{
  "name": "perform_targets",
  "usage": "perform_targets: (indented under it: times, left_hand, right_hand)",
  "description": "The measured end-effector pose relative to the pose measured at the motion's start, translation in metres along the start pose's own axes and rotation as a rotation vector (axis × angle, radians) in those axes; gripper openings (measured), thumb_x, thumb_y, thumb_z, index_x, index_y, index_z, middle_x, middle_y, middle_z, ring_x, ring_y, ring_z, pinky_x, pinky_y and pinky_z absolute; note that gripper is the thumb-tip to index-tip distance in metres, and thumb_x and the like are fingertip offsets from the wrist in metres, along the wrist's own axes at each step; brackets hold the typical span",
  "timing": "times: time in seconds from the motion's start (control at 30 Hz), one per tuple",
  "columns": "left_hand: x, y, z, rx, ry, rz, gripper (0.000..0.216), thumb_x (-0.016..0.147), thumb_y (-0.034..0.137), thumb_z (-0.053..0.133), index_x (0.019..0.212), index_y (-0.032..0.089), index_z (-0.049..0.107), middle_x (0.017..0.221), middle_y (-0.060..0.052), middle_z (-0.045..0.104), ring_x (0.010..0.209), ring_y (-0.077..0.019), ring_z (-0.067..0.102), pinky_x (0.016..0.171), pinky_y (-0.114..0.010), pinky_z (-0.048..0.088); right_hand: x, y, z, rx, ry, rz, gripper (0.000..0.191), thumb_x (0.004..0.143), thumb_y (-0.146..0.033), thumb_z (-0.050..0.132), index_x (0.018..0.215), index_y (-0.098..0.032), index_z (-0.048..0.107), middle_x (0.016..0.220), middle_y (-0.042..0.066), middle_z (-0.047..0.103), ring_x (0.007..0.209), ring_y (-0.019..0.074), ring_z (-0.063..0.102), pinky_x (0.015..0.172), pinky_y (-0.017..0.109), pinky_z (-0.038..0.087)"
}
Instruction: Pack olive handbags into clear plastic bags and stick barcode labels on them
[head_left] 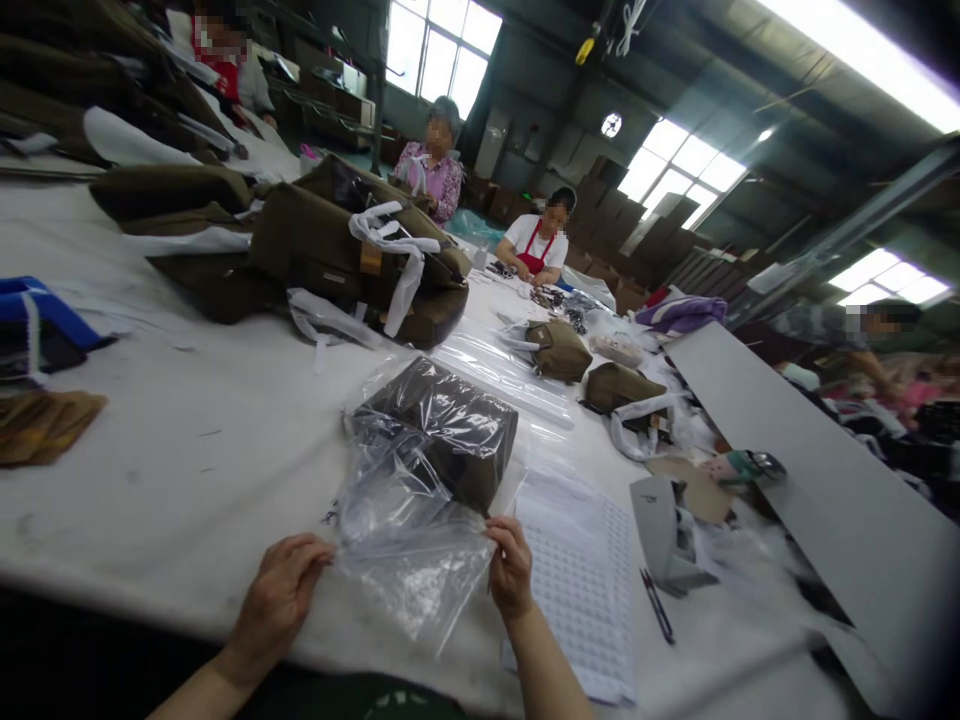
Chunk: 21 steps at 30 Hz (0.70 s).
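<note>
A clear plastic bag (409,565) lies on the table in front of me, its near end flattened toward my body. Inside its far part sits a dark olive handbag (480,420), glossy under the film. With thumb and fingers pinched, my left hand (281,590) grips the bag's left edge. My right hand (511,565) is closed on the opposite edge, close to the handbag's near corner. Under the right side of the plastic bag lie printed sheets (581,560) with rows of small labels.
Olive handbags with white-wrapped straps (300,240) pile up at the left back. Smaller handbags (559,348) stand to the right. A grey holder (664,530), a dark pen-like tool (658,607) and a bottle (742,467) lie at right. Several people work beyond.
</note>
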<state>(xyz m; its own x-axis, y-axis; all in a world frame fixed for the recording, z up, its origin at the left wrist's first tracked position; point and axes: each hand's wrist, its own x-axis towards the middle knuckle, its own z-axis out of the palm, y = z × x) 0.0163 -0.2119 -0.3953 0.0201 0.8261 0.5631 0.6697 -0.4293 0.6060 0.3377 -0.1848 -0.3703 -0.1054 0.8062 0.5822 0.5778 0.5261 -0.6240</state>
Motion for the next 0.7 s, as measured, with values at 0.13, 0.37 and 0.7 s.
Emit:
perform_targets:
  times: [0.13, 0.37, 0.7]
  left_hand:
    - [-0.002, 0.013, 0.001, 0.006, -0.086, 0.071, 0.043, 0.076, 0.057, 0.056, 0.099, 0.021, 0.062, 0.095, -0.007, 0.065, 0.097, -0.0247, 0.056, 0.089, -0.040, 0.042]
    - [0.006, -0.006, 0.002, 0.094, -0.064, 0.066, 0.023, 0.086, 0.036, 0.048, 0.089, 0.025, 0.068, 0.081, -0.002, 0.069, 0.085, -0.0205, 0.060, 0.078, -0.034, 0.044]
    - [0.018, -0.014, -0.045, -0.064, -0.440, -0.509, 0.040, 0.085, 0.051, 0.038, 0.067, 0.023, 0.061, 0.058, 0.000, 0.059, 0.064, -0.0187, 0.060, 0.066, -0.030, 0.049]
  right_hand:
    - [0.010, -0.006, 0.021, -0.004, 0.180, 0.070, 0.021, 0.089, -0.020, 0.037, 0.077, -0.019, 0.054, 0.068, 0.002, 0.048, 0.066, 0.0161, 0.050, 0.061, 0.030, 0.042]
    - [0.023, -0.004, 0.034, -0.069, 0.229, 0.014, 0.025, 0.091, -0.027, 0.035, 0.075, -0.019, 0.053, 0.069, 0.003, 0.049, 0.067, 0.0166, 0.049, 0.061, 0.029, 0.040]
    - [0.046, -0.053, 0.013, -0.278, -0.286, 0.228, 0.038, 0.092, -0.039, 0.044, 0.062, -0.019, 0.054, 0.050, -0.001, 0.052, 0.046, 0.0103, 0.049, 0.049, 0.023, 0.028]
